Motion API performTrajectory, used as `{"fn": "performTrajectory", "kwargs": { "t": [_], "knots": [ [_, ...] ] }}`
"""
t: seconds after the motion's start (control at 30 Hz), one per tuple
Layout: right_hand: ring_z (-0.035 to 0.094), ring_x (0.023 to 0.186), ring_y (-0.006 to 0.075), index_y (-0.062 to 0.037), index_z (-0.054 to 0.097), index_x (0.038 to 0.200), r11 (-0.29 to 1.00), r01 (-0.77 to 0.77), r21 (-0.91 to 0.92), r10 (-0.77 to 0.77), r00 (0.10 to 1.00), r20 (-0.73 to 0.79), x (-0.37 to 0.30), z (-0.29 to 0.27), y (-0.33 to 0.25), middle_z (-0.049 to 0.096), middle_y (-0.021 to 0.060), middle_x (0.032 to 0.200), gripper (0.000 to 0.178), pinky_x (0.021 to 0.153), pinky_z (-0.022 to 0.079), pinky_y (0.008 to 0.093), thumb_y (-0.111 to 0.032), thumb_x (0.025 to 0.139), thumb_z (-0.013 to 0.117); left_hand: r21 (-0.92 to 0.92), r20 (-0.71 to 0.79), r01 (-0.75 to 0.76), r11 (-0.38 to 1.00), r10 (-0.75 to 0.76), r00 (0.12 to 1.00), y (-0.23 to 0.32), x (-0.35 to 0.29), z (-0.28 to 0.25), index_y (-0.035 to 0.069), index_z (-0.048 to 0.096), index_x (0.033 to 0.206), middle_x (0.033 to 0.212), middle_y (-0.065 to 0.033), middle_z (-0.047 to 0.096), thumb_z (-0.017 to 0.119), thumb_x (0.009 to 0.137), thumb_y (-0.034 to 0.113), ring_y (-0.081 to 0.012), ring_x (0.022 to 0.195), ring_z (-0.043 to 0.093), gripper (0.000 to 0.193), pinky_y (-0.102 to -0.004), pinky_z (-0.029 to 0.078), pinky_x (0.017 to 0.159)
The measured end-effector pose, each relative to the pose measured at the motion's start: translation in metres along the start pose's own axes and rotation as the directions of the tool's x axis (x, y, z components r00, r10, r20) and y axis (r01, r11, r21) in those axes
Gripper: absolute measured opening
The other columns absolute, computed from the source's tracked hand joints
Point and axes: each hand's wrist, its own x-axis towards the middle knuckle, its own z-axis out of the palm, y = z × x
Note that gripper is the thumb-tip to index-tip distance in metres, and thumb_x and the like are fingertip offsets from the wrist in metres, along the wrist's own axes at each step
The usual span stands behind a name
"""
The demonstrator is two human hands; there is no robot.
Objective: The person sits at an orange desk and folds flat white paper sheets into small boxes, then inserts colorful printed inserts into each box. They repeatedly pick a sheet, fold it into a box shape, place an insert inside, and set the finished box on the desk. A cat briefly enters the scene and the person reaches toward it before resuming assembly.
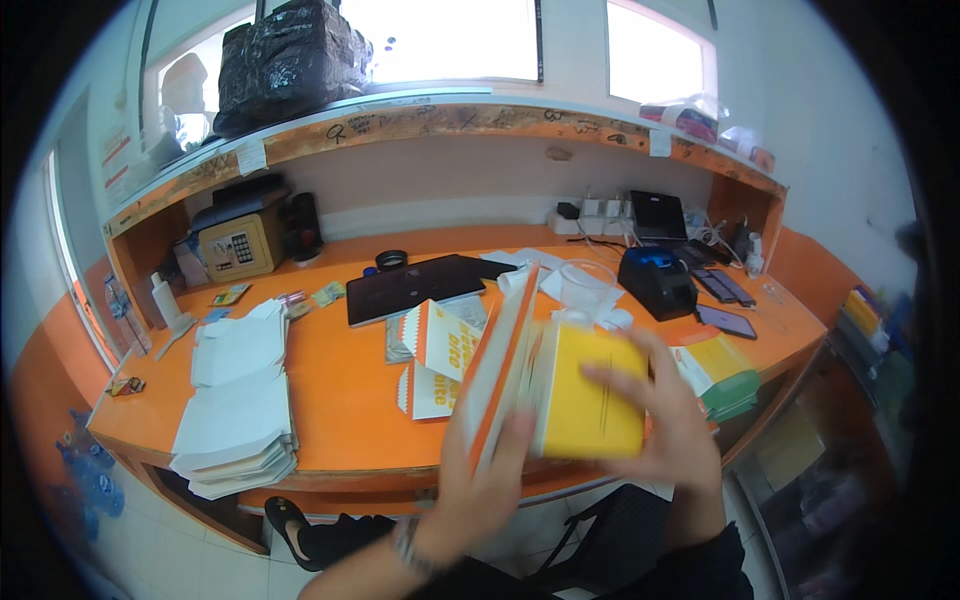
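Note:
My left hand is wrapped round the lower part of a tilted bundle of flat white-and-orange cardboard pieces. Against its right side is a stack of yellow cardboard pieces, its edges smeared by motion. My right hand grips that yellow stack from the right, fingers across its face. Just left of the bundle, folded white-and-orange printed cardboard pieces lie on the orange desk. Near my right hand, more flat cardboard pieces in yellow, white and green rest at the desk's right side.
Piled white cardboard sheets cover the desk's left. Behind are a closed laptop, a clear plastic cup, a black printer and phones. A small safe sits under the shelf. A black chair stands below.

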Motion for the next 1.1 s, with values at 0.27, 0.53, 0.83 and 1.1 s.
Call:
{"fn": "performTrajectory", "kwargs": {
  "t": [0.27, 0.53, 0.83, 1.1],
  "knots": [
    [0.044, 0.128, 0.039, -0.0236, 0.047, 0.14, 0.989, -0.141, -0.048, 0.142, 0.794, 0.59, 0.067, 0.055, 0.093, 0.037, 0.0246, 0.143, 0.078, 0.104, 0.04, 0.0416, -0.04, 0.07, 0.076, -0.54, -0.08, 0.39, 0.745, -0.507, 0.858, -0.103, 0.065, -0.017, -0.005, 0.038, 0.134, 0.133, -0.0202, 0.049, 0.057, 0.091, 0.004, -0.0247, 0.121, 0.052, 0.048, -0.0356, 0.044, 0.1],
    [0.05, 0.118, 0.0346, -0.0213, 0.044, 0.142, 0.97, 0.059, -0.234, 0.098, 0.791, 0.603, 0.069, 0.075, 0.063, 0.045, 0.0205, 0.135, 0.075, 0.094, 0.045, 0.0458, -0.039, 0.075, 0.072, 0.42, -0.291, -0.12, 0.899, 0.258, 0.921, -0.056, 0.025, -0.108, 0.002, 0.035, 0.143, 0.153, -0.0169, 0.027, 0.058, 0.087, 0.007, -0.0317, 0.145, 0.017, 0.061, -0.0442, 0.017, 0.116],
    [0.053, 0.11, 0.03, -0.0014, 0.04, 0.138, 0.838, 0.045, -0.543, 0.168, 0.927, 0.335, 0.036, 0.085, 0.03, 0.049, 0.016, 0.128, 0.078, 0.094, 0.043, 0.0433, -0.029, 0.074, 0.076, 0.877, 0.043, 0.244, 0.415, -0.573, 0.819, 0.002, -0.007, -0.295, 0.011, 0.055, 0.132, 0.143, -0.0173, 0.045, 0.076, 0.074, 0.047, -0.0337, 0.136, 0.038, 0.072, -0.046, 0.026, 0.112],
    [0.05, 0.113, 0.0364, 0.0075, 0.035, 0.137, 0.886, -0.087, -0.456, 0.181, 0.969, 0.167, 0.032, 0.059, 0.008, 0.049, 0.0247, 0.127, 0.085, 0.1, 0.039, 0.0457, -0.022, 0.07, 0.077, 0.783, 0.15, 0.312, 0.539, -0.65, 0.745, 0.004, -0.01, -0.34, 0.002, 0.062, 0.122, 0.123, -0.0133, 0.063, 0.084, 0.067, 0.035, -0.0223, 0.116, 0.056, 0.068, -0.0346, 0.04, 0.103]
  ]
}}
